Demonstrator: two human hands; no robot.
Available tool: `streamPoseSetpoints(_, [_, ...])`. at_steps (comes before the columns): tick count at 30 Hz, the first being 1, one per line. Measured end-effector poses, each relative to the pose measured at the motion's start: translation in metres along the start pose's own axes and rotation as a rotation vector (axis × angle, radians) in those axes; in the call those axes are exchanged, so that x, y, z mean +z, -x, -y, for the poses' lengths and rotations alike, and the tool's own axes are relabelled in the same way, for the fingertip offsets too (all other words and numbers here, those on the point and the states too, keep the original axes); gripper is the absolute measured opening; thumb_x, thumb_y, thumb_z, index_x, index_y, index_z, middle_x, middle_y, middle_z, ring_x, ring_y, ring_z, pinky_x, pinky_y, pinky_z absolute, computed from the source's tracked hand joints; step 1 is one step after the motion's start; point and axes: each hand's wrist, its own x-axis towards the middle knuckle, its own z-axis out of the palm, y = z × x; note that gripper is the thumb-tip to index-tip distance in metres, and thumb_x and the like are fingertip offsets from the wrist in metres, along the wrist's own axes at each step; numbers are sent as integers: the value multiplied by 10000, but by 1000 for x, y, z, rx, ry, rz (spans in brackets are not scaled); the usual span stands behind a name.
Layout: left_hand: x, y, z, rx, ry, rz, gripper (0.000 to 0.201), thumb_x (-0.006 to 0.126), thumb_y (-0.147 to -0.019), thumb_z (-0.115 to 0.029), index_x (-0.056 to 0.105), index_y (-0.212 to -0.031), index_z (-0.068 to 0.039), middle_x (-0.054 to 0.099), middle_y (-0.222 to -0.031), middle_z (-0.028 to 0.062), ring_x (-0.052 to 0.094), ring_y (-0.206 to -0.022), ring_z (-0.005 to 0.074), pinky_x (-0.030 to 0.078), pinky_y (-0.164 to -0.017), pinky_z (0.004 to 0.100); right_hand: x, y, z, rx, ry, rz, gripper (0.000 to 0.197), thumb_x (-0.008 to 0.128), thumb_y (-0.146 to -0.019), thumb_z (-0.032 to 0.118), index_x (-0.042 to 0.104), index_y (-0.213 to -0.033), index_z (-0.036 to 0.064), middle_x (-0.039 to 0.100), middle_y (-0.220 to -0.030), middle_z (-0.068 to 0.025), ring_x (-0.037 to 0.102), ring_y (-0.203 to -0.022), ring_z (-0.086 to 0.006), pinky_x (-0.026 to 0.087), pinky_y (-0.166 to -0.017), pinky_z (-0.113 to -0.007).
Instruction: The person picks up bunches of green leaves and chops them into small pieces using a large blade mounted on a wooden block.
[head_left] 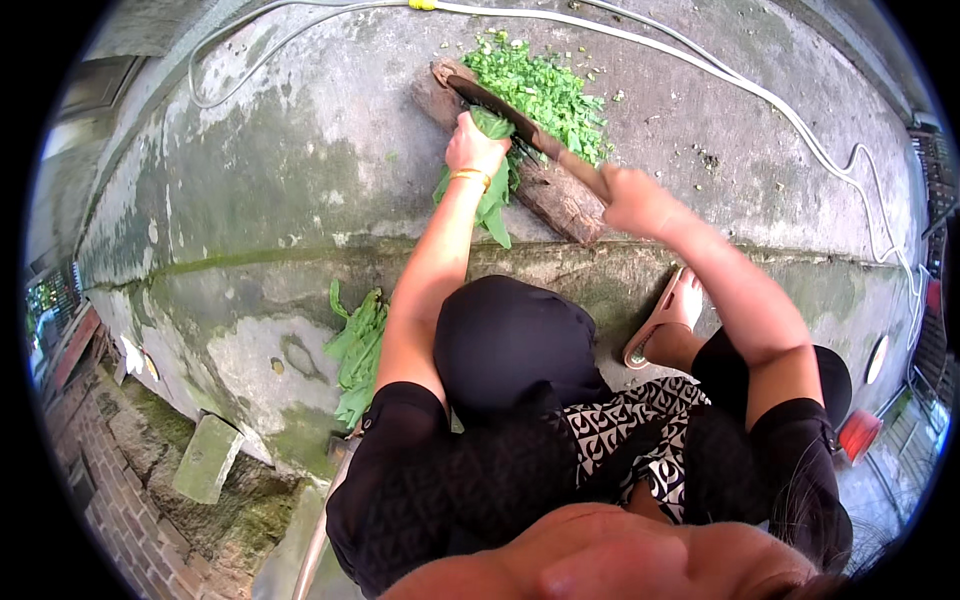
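Note:
My left hand (476,148) is closed round a bundle of green leaves (491,123), pressing it on a rough wooden log (560,203) that lies aslant on the concrete. Leaf ends hang out below that hand, over the log's near side. In my right hand (636,203) is the wooden handle of a long knife (520,122). Its dark blade crosses the log right at the far end of the bundle. Chopped greens (545,92) lie in a loose heap just beyond the log.
More whole leaves (360,352) lie by my left knee, below the step edge. A pale hose or cable (745,82) loops across the far side of the concrete (300,170). A stone block (208,459) sits at lower left. Something red and round (859,437) stands at the right.

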Motion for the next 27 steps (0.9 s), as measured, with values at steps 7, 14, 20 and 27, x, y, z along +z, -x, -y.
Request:
streamPoseSetpoints(7, [-3, -39, -6, -36, -300, 159, 822, 816, -674, -437, 472, -1274, 6, 595, -1301, 223, 601, -1191, 384, 456, -1009, 509, -99, 20, 121, -245, 375, -157, 272, 567, -767, 63, 556, -1019, -39, 683, -815, -260, 686, -783, -441, 556, -745, -514])
streamPoseSetpoints(14, [-12, -18, -5, 10, -348, 216, 1162, 865, -625, -537, 292, -1494, -21, 302, -1576, 204, 301, -1446, 426, 325, -1140, 514, 16, 31, 44, -152, 212, -165, 358, 579, -775, 44, 406, -1080, -30, 662, -757, -276, 676, -731, -455, 549, -693, -538])
streamPoseSetpoints(20, [14, -13, 50, 197, -3, 20, 1169, 896, -588, -374, 254, -1501, -27, 531, -1372, 256, 533, -1246, 436, 450, -1051, 451, 39, 26, 30, -151, 135, -172, 375, 608, -770, 57, 399, -1072, -17, 660, -766, -281, 669, -750, -469, 544, -705, -544])
streamPoseSetpoints(27, [24, -17, 37, 58, 256, 21, 907, 816, -644, -275, 362, -1417, -141, 654, -1173, 225, 627, -1067, 441, 500, -922, 502, 74, -24, -39, -42, 100, -103, 413, 602, -785, 44, 469, -1169, -26, 683, -910, -287, 682, -894, -448, 546, -815, -528])
